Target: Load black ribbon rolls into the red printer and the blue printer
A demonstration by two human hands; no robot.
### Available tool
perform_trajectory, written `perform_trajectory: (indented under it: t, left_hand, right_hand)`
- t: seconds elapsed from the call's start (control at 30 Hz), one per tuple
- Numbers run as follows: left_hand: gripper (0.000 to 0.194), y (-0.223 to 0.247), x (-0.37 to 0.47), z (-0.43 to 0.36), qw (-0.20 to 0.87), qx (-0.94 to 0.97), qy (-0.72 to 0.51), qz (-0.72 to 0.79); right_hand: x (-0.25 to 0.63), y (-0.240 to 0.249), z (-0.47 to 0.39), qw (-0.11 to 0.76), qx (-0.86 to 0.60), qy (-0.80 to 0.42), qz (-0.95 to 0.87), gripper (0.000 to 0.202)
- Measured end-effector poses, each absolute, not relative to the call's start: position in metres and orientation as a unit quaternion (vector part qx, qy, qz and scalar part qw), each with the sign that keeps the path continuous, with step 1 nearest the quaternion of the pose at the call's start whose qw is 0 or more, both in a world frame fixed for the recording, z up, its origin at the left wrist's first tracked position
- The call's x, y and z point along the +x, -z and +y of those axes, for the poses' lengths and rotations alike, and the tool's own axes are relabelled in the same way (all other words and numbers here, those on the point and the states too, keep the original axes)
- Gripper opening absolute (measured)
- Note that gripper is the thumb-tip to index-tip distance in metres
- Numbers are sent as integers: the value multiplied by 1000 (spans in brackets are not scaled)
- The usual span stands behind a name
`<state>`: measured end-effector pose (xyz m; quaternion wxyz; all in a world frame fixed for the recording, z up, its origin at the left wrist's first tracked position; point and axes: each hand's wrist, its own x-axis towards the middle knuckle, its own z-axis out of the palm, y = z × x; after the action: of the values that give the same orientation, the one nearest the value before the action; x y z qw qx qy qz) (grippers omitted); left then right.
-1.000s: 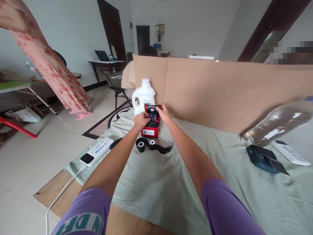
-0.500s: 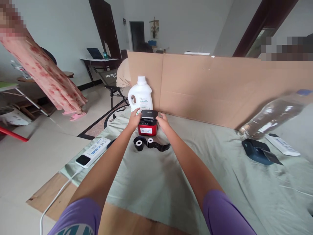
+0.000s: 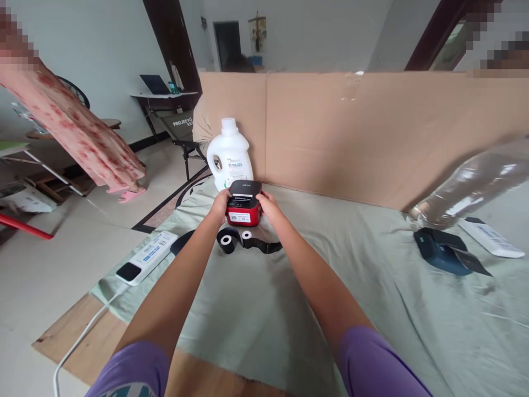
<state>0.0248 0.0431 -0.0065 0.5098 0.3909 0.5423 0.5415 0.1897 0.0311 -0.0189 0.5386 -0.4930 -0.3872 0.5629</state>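
Note:
A red and black label printer [image 3: 243, 212] sits on the green cloth, with a white printed sticker on its front and a pale strip along the slot in its top. My left hand [image 3: 221, 204] grips the printer's left side, thumb near the top edge. On the opposite side my right hand [image 3: 268, 204] is closed against its right edge; some fingers of both hands are hidden. Just in front lie a black ribbon roll [image 3: 227, 242] with a white core and a second white core [image 3: 247, 235], with black ribbon trailing right. Behind the printer stands a white detergent jug [image 3: 231, 154].
A cardboard panel [image 3: 330, 143] stands along the back. At left lies a white power strip [image 3: 146, 256] with a cord. A large clear bottle [image 3: 467, 187], a dark blue device [image 3: 442, 251] and a white flat item [image 3: 491, 237] are at right. A person in pink [image 3: 78, 127] stands left.
The printer's black lid, which looked raised, now lies flatter on the body. Both hands stay at its sides. The camera view has shifted slightly.

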Motion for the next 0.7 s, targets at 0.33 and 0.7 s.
perform_trajectory:
  t: [0.33,0.7]
  left_hand:
    - [36,3,25,39,592,276,-562,509]
    - [39,8,17,37,606,342,-555,456]
  right_hand:
    - [203,23,34,472,-519,-614,-362,48]
    - [204,10,37,436,-554,-586,-400,26]
